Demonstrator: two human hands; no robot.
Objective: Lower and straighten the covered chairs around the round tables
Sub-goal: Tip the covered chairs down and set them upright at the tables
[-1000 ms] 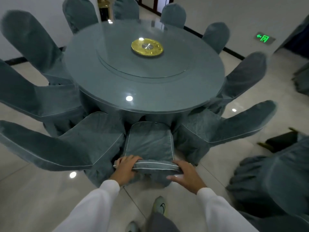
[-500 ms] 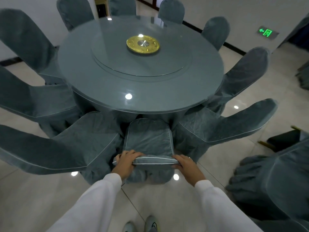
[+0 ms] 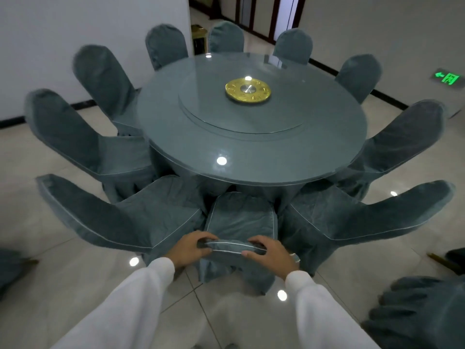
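Teal velvet covers the nearest chair, which stands pushed in under the near edge of the round glass-topped table, between two more covered chairs of the same cloth, one on the left and one on the right. Both hands grip the top edge of its white-piped backrest: the left hand curls its fingers over the left end, and the right hand curls over the right end, thumb under the piping. White sleeves cover both arms. A gold round disc sits at the centre of the table's glass turntable.
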